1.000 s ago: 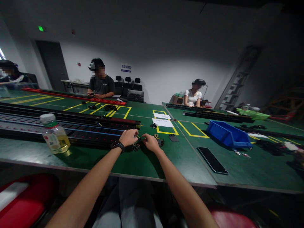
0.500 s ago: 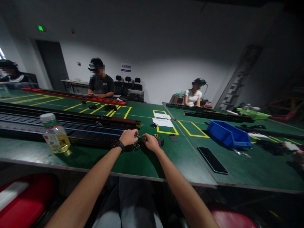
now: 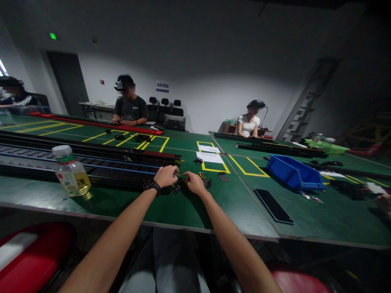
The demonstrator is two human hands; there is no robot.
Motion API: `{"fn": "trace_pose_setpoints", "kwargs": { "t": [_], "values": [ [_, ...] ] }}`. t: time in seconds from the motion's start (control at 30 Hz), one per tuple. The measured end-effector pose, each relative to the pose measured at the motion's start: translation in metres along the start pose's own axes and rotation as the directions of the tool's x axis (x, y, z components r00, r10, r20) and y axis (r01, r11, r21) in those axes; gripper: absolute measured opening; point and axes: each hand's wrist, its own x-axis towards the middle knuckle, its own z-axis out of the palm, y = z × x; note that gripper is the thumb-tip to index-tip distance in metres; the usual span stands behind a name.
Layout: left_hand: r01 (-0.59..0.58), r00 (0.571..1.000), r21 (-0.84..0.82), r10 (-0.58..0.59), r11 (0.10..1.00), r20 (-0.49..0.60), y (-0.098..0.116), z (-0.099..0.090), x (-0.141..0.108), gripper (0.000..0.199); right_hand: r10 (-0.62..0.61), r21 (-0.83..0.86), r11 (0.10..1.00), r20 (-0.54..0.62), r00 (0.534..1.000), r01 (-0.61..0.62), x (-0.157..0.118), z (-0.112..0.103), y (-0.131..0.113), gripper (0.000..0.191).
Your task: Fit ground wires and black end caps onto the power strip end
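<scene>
My left hand [image 3: 165, 176], with a black watch on its wrist, is closed at the right end of the long black rail [image 3: 122, 173]. Its fingertips pinch something too small to name, perhaps thin wires. Just to the right, my right hand [image 3: 194, 183] has its fingers pressed together, holding something small that I cannot make out. A small dark part [image 3: 176, 189] lies on the table below the fingertips. Black brackets lie to the right of my right hand, one [image 3: 224, 177] flat and another [image 3: 207, 182] close beside the hand.
A bottle [image 3: 71, 173] of yellow liquid stands at the left. At the right are a blue bin [image 3: 293, 173] and a phone [image 3: 273, 206]. Paper labels [image 3: 209, 157] lie ahead. Several people sit around the green table [image 3: 238, 211]; a person's hand [image 3: 384, 202] shows at the right edge.
</scene>
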Motion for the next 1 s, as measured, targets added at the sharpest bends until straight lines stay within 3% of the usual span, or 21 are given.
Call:
{"fn": "trace_pose_setpoints", "kwargs": {
  "t": [0.57, 1.0],
  "values": [
    [0.008, 1.0, 0.078, -0.008, 0.997, -0.003, 0.0078, -0.0019, -0.0015, 0.026, 0.004, -0.003, 1.0, 0.005, 1.0, -0.004, -0.0012, -0.0021, -0.0025, 0.037],
    [0.03, 0.999, 0.003, -0.03, 1.0, 0.014, 0.0009, -0.0015, 0.0006, 0.022, 0.02, -0.001, 1.0, 0.008, 1.0, -0.02, -0.0008, -0.0026, -0.0033, 0.036]
  ]
}}
